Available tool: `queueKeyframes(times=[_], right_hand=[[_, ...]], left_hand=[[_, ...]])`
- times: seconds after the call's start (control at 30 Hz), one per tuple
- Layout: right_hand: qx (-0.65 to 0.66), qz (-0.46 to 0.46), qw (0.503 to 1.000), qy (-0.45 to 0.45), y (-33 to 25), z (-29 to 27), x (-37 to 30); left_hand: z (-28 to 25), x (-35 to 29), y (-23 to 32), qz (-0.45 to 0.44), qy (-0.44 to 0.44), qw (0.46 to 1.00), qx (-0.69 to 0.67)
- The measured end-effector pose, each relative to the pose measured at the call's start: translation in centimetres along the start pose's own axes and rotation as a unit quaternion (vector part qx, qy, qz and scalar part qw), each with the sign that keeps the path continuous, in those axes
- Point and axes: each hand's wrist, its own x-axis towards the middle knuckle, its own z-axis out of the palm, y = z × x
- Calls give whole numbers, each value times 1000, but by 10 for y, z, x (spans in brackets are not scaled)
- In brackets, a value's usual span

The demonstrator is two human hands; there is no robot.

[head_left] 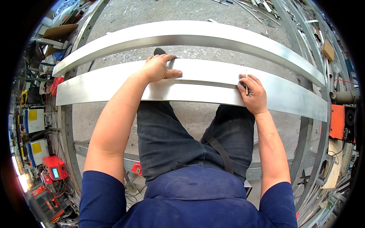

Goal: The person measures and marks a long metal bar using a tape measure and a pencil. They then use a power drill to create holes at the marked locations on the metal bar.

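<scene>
A wide, shiny metal beam (292,95) lies crosswise in front of me, above my thighs. My left hand (157,69) rests on it left of centre, thumb and fingers apart, the fingers reaching toward its far edge. Beside the thumb, a straight narrow metal strip or ledge (205,82) runs along the beam toward my right hand; whether it is a separate piece I cannot tell. My right hand (254,93) is closed around a thin pencil-like stick (246,90), held nearly upright at the beam's surface. Its fingertips are by the strip's right end.
A second metal beam (182,28) lies parallel on the far side. Grey steel frame posts (67,125) stand at left and right. Red equipment (55,167) with cables sits at lower left, an orange machine (337,121) at right. Metal offcuts (249,11) lie on the concrete floor.
</scene>
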Motion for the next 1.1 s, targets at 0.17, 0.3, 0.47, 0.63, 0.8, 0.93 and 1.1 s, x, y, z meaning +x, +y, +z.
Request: queueKeyframes(times=[0.17,0.3,0.47,0.63,0.8,0.93,1.1], right_hand=[[-16,-2,1000,-3,2,0,-2],[29,35,999,-6,-1,-1,-1],[172,127,971,108,-20,2,5],[254,61,964,-46,-114,23,26],[199,-72,976,-59,-185,94,48],[160,-107,980,-59,-203,125,60],[79,-131,987,-37,-201,144,68]], left_hand=[[-4,-3,12,-28,-3,999,17],[-8,-3,10,-27,-17,999,30],[-18,-6,20,10,-34,996,84],[-24,-1,27,62,-69,982,166],[-30,1,36,51,-85,976,193],[-30,5,36,42,-81,979,182],[-30,10,36,45,-77,980,176]])
